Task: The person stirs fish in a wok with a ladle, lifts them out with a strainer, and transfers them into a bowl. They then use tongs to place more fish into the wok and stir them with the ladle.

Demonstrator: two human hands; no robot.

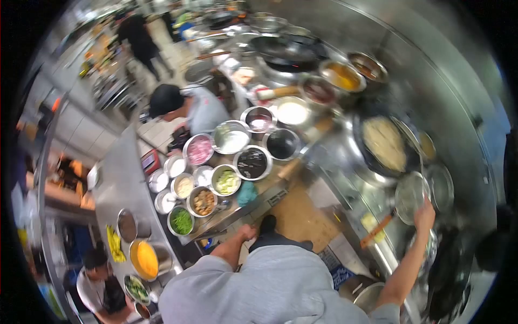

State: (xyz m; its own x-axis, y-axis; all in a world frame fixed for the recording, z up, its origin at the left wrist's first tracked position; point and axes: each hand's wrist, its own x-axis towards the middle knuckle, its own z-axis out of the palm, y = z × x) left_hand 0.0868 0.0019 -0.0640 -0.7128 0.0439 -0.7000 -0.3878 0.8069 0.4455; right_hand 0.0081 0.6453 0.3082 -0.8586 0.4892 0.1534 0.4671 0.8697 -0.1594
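My right hand (424, 215) is closed round a long thin metal handle (422, 164) that runs up along the right side of a dark wok (359, 135). The working end of that utensil cannot be made out. Inside the wok lies a pale, yellowish mass of food (384, 144). Just left of my right hand rests a round mesh strainer (409, 195) with a wooden handle (377, 231). My left hand (248, 232) hangs near my body below the counter edge, fingers curled in, and nothing shows in it.
Metal pots of ingredients, including dark sauce (252, 163), chopped greens (181, 221) and pink pieces (200, 149), crowd the counter on the left. A co-worker (208, 110) bends behind them; another (100, 286) stands lower left. A second wok (286, 51) sits farther back.
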